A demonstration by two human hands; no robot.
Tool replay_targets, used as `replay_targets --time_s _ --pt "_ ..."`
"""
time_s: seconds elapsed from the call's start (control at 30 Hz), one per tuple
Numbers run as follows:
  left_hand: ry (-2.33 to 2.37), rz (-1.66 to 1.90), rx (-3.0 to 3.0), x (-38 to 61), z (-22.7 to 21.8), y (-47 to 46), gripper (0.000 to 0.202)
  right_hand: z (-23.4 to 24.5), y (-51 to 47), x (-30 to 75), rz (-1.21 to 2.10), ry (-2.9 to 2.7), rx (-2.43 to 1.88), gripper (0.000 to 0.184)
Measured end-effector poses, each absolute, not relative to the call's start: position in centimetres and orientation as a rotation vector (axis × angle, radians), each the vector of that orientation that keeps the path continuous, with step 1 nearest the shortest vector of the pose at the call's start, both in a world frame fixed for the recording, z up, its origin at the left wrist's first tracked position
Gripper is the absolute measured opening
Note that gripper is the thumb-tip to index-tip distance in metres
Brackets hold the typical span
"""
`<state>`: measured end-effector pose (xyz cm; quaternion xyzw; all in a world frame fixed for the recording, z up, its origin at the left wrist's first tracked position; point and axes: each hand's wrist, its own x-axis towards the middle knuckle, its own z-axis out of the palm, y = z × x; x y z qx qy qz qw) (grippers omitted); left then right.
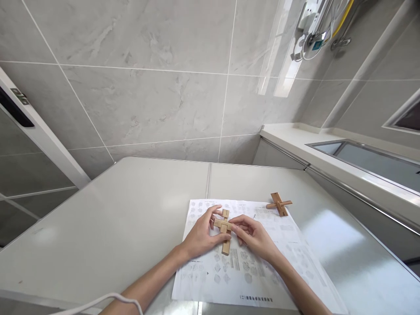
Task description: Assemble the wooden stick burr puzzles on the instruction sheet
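A light wooden interlocking puzzle (225, 247), shaped like a cross of notched bars, is held over a printed sheet (275, 280). My left hand (204, 229) curls around its left side, thumb near the lower bar and index finger by the top end. At the right end of the crossbar, my right hand (252, 232) pinches the wood between thumb and fingers. A second, darker wooden cross of joined pieces (279, 204) lies at the sheet's upper right edge, apart from both hands.
The sheet lies on a pale glossy table (108, 227) with a seam down its middle. A white cable (105, 298) crosses near my left forearm. Beyond stand a grey tiled wall (144, 105) and, at right, a counter (285, 133) with a sink (370, 159).
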<state>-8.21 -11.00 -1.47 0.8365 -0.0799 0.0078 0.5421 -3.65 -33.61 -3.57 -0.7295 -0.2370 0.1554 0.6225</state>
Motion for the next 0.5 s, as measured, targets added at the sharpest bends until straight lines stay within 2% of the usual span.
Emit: replay_targets --time_s 0.17,0.37,0.5 --pt "-0.163 -0.045 1.840 -7.9 -1.4 -11.1 0.043 -4.0 -33.5 -3.4 0.294 -0.535 -1.661 0.040" --pt "-0.088 -0.059 1.597 -7.4 -1.2 -10.8 0.049 -4.1 -33.6 -3.3 0.295 -0.561 -1.704 0.042" --pt "-0.003 -0.022 1.501 -7.1 -1.2 -10.3 0.043 -3.9 -33.6 -3.5 0.240 -0.558 -1.802 0.034"
